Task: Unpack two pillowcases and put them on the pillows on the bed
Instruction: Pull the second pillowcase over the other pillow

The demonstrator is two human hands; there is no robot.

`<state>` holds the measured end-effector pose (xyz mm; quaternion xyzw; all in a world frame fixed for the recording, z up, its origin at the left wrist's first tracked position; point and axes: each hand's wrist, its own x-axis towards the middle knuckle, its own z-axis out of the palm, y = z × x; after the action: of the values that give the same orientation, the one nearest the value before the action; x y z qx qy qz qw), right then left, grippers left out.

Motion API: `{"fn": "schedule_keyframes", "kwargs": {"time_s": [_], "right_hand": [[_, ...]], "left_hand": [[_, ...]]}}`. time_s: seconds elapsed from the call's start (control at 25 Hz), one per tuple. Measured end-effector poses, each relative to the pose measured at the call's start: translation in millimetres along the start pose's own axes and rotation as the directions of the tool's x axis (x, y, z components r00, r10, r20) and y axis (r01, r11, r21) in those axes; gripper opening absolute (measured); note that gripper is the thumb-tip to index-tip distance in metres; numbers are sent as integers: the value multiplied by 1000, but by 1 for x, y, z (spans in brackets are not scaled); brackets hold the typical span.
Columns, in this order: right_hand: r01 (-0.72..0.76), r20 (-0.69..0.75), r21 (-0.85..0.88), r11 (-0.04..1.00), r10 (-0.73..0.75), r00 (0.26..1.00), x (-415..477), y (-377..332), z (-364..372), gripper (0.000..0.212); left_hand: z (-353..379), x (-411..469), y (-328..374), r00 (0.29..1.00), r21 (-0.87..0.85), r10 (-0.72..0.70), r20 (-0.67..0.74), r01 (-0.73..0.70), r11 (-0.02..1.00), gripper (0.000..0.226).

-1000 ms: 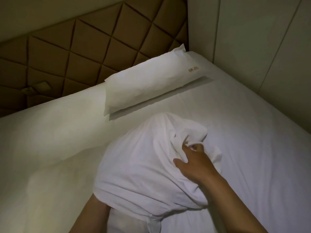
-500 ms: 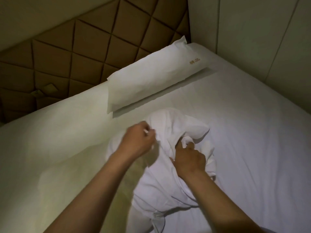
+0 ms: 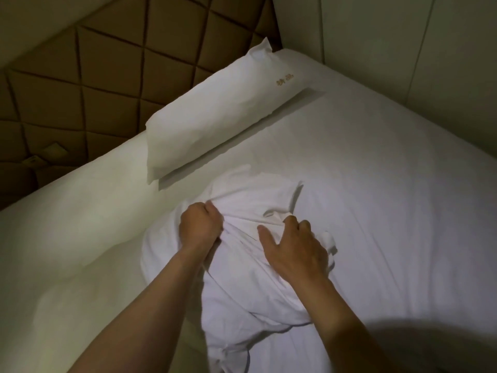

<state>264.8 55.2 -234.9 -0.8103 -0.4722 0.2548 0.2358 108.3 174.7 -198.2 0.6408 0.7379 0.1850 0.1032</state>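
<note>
A second pillow wrapped in a crumpled white pillowcase (image 3: pixel 250 286) lies on the bed (image 3: pixel 390 211) in front of me. My left hand (image 3: pixel 200 224) is clenched in a fist and grips a bunch of the pillowcase fabric at its upper left. My right hand (image 3: pixel 293 244) lies on top of the pillowcase with fingers curled into the folds near its upper edge. A finished pillow (image 3: pixel 217 114) in a smooth white case with gold embroidery rests against the headboard.
A padded brown headboard (image 3: pixel 107 76) with a diamond pattern runs along the back left. A pale wall (image 3: pixel 403 49) borders the bed on the right. A white duvet roll (image 3: pixel 75 230) lies on the left.
My left arm came out from under the pillow and now grips the fabric on top. The pillow has been pressed flatter onto the bed, and my right hand has shifted over the folds.
</note>
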Motion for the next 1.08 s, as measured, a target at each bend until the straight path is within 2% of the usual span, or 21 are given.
{"fn": "schedule_keyframes", "kwargs": {"time_s": [0.08, 0.2, 0.32, 0.44, 0.52, 0.6, 0.64, 0.68, 0.76, 0.84, 0.88, 1.0, 1.08], "right_hand": [[15, -46, -48, 999, -17, 999, 2, 0, -6, 60], [-5, -53, -74, 997, 2, 999, 7, 1, -16, 40], [-67, 93, -51, 996, 71, 993, 20, 9, -26, 27], [34, 237, -83, 996, -13, 971, 29, 22, -25, 26], [170, 131, -25, 985, -165, 978, 32, 22, -22, 21], [314, -104, 78, 946, -306, 946, 36, 20, -15, 13], [345, -166, 136, 929, -322, 932, 38, 18, -10, 13], [325, -155, 217, 920, -296, 943, 40, 17, -6, 18], [149, 69, 357, 922, -185, 980, 39, 15, 3, 39], [-6, 312, 379, 925, -122, 942, 35, 16, 3, 73], [-36, 377, 386, 922, -122, 918, 32, 16, 2, 84], [-31, 421, 425, 904, -167, 892, 29, 13, 0, 88], [-41, 437, 434, 900, -171, 883, 30, 12, 1, 89]], "left_hand": [[-6, 1, -12, 992, 85, 18, -121, -7, 996, 52], [-12, 4, -26, 984, 52, -18, -177, 28, 998, 52], [-14, 2, -35, 972, -21, -88, -219, 86, 996, 53], [-12, -8, -43, 974, -74, -140, -177, 128, 989, 56], [-9, -17, -47, 993, -16, -38, -112, 37, 999, 58], [-7, -25, -48, 990, 114, 125, -69, -117, 987, 57], [-7, -25, -48, 985, 154, 165, -52, -155, 976, 56], [-6, -23, -47, 985, 178, 171, -34, -163, 971, 54], [-5, -20, -44, 987, 225, 158, 0, -154, 962, 53], [-5, -20, -39, 986, 262, 163, 35, -167, 951, 51], [-8, -18, -33, 985, 271, 163, 63, -174, 947, 48], [-16, 10, -9, 976, 302, 183, 115, -210, 930, 31], [-16, 36, 11, 955, 232, 245, 170, -280, 932, 48]]}}
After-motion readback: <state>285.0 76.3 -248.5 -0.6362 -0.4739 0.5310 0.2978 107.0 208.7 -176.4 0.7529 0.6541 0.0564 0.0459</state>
